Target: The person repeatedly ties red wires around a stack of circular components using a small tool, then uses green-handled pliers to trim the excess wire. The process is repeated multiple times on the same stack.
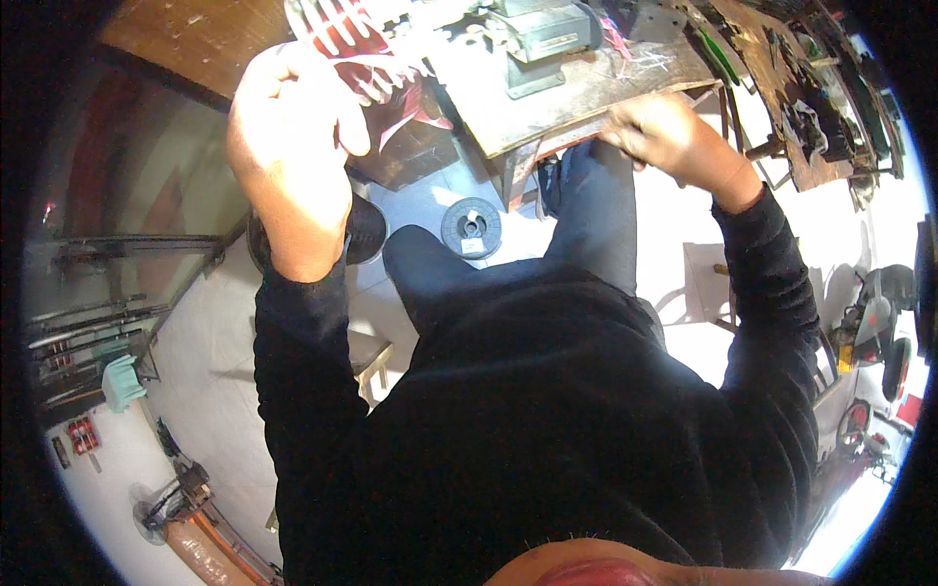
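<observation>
My left hand is raised at the upper left with its fingers curled and the thumb bent inward. Right against its fingers is a red-and-white ribbed piece, and pink strips hang beside it. Glare washes out the fingertips, so what they grip is not plain. My right hand is closed, low at the front edge of a wooden bench, above my thigh. Anything inside its fingers is hidden. A grey-green machine with a boxy body stands on the bench between my hands.
On the floor beyond my knees lies a dark spool. Pink and white threads trail beside the machine. A worn wooden rack stands at the right, a fan at the lower left, and metal bars along the left.
</observation>
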A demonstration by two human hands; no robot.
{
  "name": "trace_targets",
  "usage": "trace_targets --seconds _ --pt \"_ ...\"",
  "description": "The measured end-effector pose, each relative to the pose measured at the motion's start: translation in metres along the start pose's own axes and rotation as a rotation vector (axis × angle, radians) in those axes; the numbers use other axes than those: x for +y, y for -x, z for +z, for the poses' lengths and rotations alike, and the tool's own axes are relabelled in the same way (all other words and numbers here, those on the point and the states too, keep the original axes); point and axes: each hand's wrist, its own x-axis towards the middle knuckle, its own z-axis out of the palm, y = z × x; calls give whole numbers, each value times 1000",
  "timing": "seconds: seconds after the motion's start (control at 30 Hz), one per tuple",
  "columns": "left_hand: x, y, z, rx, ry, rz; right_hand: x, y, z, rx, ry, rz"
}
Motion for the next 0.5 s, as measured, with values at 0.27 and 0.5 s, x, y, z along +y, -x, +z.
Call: trace_targets --seconds 0.27,0.5 --pt "5 8 2 -85 -42 1 -68 -12 -28 585 -85 -38" --pt "14 28 4 -97 -201 -25 -104 -68 24 185 -505 -209"
